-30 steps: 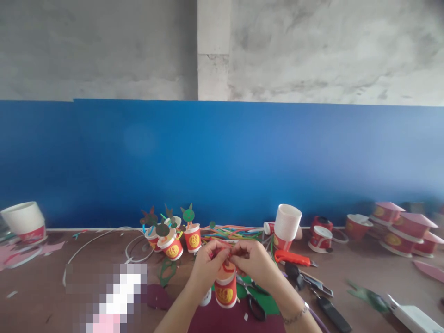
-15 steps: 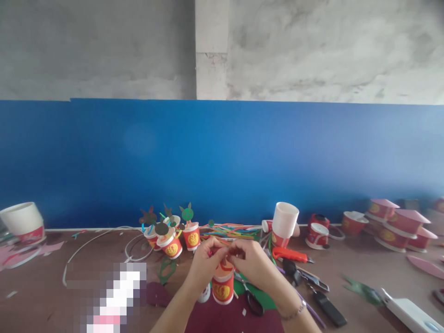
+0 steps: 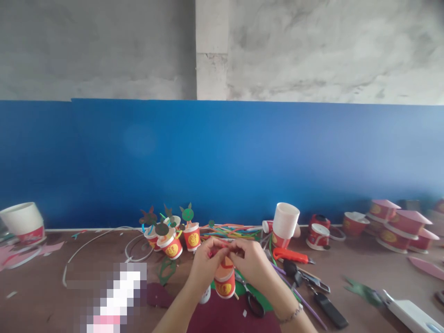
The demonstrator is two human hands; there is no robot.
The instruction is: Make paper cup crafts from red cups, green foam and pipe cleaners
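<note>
Both hands meet at the centre, just above a red-and-white paper cup [image 3: 225, 286] with a yellow emblem and an orange top part. My left hand [image 3: 207, 262] is closed, its thumb and fingers pinching a small red piece [image 3: 210, 253]. My right hand [image 3: 249, 262] is closed too, fingertips pinched close to the left ones; what they grip is mostly hidden. The cup is slightly tilted below the fingers. Black-handled scissors [image 3: 255, 305] lie beside the right wrist on green paper [image 3: 266, 301], with dark red paper [image 3: 229, 319] in front.
Decorated paper cups [image 3: 171, 247] stand back left, near coloured sticks [image 3: 229, 230]. Stacked white cups [image 3: 286, 219], an orange utility knife [image 3: 290, 255], keys [image 3: 293, 273] and a white glue gun [image 3: 412, 312] lie right. Pink-topped cups [image 3: 398, 229] stand far right; a white cable [image 3: 65, 266] curves left.
The paper cup below the fingers has shifted slightly up and right and tilted a little. Both hands keep nearly the same place and pinch.
</note>
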